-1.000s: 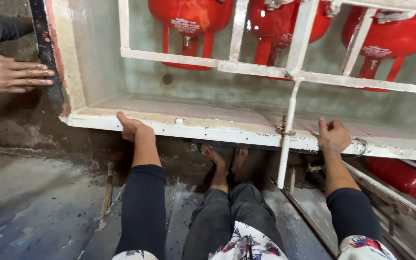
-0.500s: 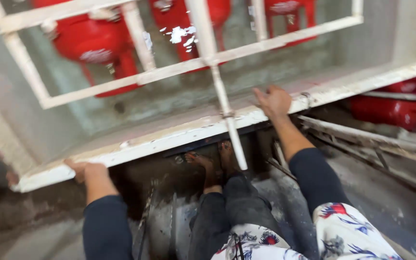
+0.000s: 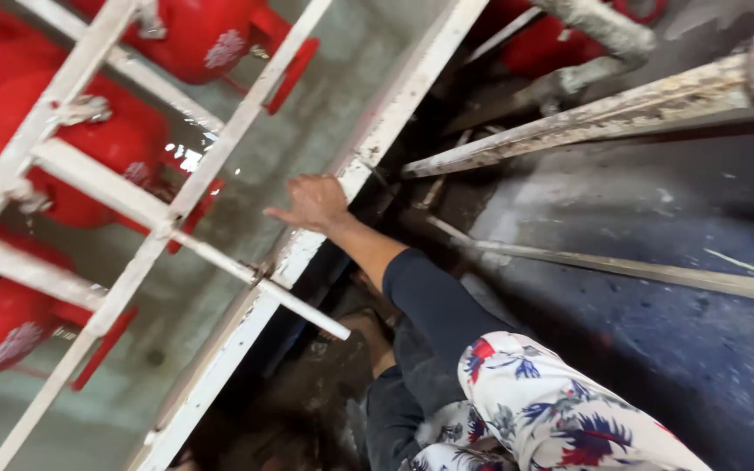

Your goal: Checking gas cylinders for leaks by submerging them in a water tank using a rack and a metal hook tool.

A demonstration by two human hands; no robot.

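My right hand point(image 3: 316, 202) lies palm down on the white painted ledge point(image 3: 394, 105) of a pale tank-like box and holds nothing; its fingers point left over the rim. A dark sleeve with a flowered cuff runs back from it. My left hand is out of the picture. A bare foot point(image 3: 370, 330) and dark trouser legs show below the ledge. White metal bars point(image 3: 133, 202) cross the box, and a thin white rod point(image 3: 303, 303) sticks out over the ledge just below my hand. Red cylinders point(image 3: 80, 148) sit behind the bars.
Two rusty pale metal rails point(image 3: 586, 113) point(image 3: 639, 272) run across the dark wet floor point(image 3: 656, 201) on the right. A crusted pipe point(image 3: 599, 30) and more red cylinders point(image 3: 534, 48) are at the top. The gap under the ledge is dark.
The view has swung hard to the right and tilted. My left hand, on the ledge before, has left the picture. My right hand stays on the ledge.
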